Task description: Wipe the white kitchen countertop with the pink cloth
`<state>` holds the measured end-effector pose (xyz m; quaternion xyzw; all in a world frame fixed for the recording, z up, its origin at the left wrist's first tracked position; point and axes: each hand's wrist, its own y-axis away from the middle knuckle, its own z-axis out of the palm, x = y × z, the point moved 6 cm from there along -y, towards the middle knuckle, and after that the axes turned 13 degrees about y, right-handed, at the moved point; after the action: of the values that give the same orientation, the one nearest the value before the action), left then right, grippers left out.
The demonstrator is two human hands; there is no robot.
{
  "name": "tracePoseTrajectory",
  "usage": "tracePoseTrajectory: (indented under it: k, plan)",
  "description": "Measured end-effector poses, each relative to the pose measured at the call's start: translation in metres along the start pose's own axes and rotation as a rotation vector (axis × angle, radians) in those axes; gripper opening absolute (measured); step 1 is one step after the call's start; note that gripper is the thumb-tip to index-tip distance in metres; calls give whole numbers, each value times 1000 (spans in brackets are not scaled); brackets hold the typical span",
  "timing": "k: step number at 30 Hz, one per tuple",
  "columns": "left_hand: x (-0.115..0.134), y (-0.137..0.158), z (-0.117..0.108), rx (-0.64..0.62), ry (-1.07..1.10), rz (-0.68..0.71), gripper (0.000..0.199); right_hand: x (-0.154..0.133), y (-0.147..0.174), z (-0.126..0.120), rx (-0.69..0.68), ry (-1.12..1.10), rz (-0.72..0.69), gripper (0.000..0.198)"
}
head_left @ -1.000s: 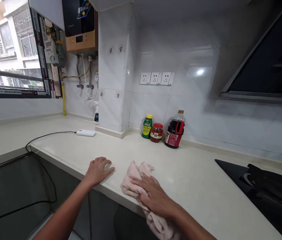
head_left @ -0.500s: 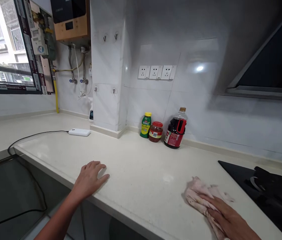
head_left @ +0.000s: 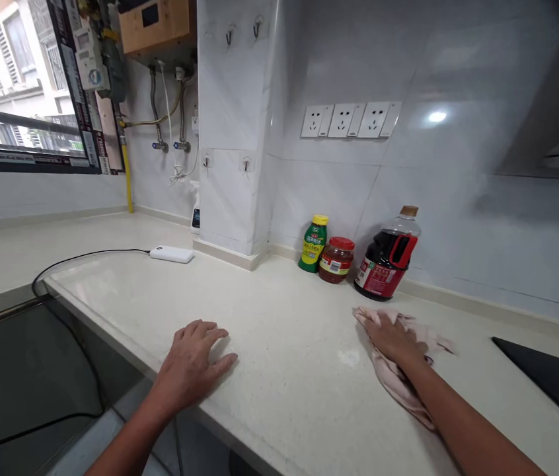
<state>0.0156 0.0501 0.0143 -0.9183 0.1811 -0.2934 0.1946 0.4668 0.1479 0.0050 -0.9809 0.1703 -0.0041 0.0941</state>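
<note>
Head view: my right hand [head_left: 396, 340] lies spread flat on the cloth [head_left: 391, 377] near the bottle [head_left: 382, 272]; left hand [head_left: 193, 363] half-open, empty; overreaching could topple the bottle

I see a matt fabric cloth [head_left: 389, 374], a smooth, glossy desk [head_left: 289, 370], shiny wall tiles [head_left: 329, 185], a plastic sauce bottle [head_left: 385, 261].

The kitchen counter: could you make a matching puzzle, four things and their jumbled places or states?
1. Pink cloth
2. Red-lidded jar
3. Left hand
4. White device

A. Joined to a black cable
B. Under the right hand
C. Between the green bottle and the dark bottle
D. Holding nothing, near the front edge of the counter

Pairs: 1-B; 2-C; 3-D; 4-A
</note>
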Motion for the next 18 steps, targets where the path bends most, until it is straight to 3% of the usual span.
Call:
tracePoseTrajectory:
  k: [2,5,10,14,18]
  plan:
    - [2,-1,-2,-4,10,-4,37,-40,-6,1,-65,-12,-21,79]
    - [5,-1,-5,-28,29,-22,37,-111,5,-6,-133,-36,-199,70]
    - [3,-1,-8,-5,36,-83,50,-209,74,-22,-199,-79,-628,57]
    - [0,1,-9,28,17,-90,57,-229,140,-34,-242,-108,-867,63]
    - [2,3,-8,-31,-14,-78,52,-197,191,-46,-287,-113,-1009,60]
